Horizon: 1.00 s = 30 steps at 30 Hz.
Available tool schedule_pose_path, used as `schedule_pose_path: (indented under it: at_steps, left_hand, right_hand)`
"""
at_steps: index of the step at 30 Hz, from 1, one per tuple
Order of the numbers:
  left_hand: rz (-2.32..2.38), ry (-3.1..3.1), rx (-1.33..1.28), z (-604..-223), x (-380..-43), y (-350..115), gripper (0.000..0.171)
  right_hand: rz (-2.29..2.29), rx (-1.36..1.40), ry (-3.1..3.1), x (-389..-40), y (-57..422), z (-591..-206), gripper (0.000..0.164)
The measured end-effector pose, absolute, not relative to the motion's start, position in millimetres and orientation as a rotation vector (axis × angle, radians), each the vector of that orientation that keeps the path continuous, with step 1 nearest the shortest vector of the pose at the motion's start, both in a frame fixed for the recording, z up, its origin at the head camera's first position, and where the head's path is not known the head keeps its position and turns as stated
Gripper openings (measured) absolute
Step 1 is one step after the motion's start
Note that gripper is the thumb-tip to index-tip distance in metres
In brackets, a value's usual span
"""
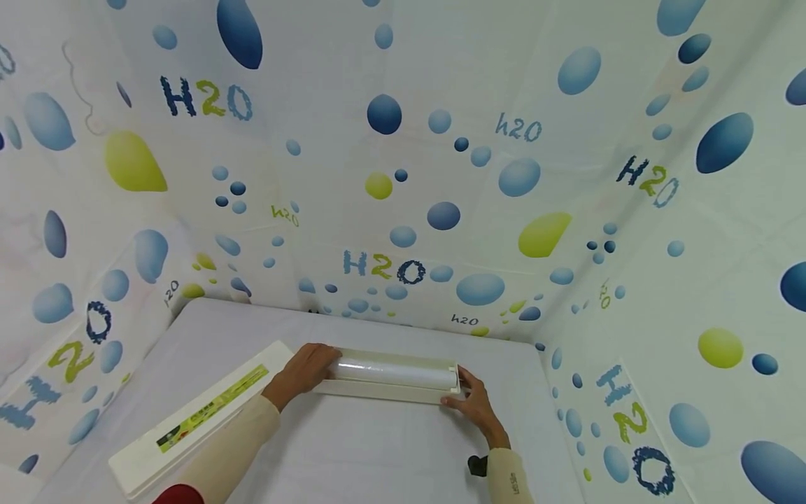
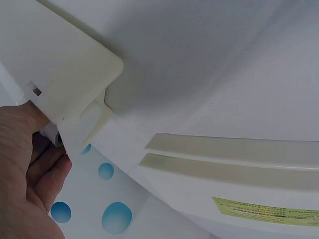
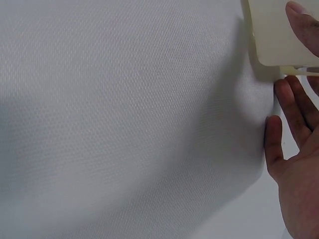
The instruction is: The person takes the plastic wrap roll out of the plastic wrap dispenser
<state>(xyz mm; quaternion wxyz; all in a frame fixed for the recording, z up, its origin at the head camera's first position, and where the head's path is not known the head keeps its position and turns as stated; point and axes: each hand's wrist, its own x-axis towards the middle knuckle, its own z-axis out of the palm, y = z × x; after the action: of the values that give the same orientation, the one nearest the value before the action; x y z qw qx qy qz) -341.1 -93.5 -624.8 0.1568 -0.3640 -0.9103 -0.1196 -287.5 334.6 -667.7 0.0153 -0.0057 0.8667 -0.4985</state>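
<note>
The left hand (image 1: 302, 371) holds the left end of a cream box (image 1: 378, 393); the right hand (image 1: 475, 402) holds its right end, thumb on the front, so the box lies between both grips. Inside, also between the grips, sits a glossy pale roll (image 1: 397, 371). Left of the left grip, a long white cover (image 1: 141, 462) with a green label (image 1: 213, 408) lies on the table (image 1: 352, 455).

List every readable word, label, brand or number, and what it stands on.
"H2O": large letters, repeated on the patterned sheet.
"h2O": smaller letters, also repeated on the sheet.
Print on the green label of the long white case: too small to read.
Print on the right sleeve: too small to read.
</note>
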Motion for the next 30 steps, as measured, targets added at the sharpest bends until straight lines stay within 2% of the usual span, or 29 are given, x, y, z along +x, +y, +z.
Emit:
schedule_pose_path:
  at_steps: [16,23,30]
  left_hand:
    - [-0.368,-2.76,-0.95,-618,-336,-90,0.037]
    - [-0.488,-2.868,-0.908,-610,-338,-90,0.041]
    - [-0.531,-2.76,-0.964,-612,-343,-98,0.04]
  right_hand:
    - [-1.557,-0.026,2.7,-287,333,-666,0.088]
    - [-1.575,-0.055,2.689,-286,335,-666,0.089]
    - [-1.568,-0.031,2.691,-287,335,-668,0.088]
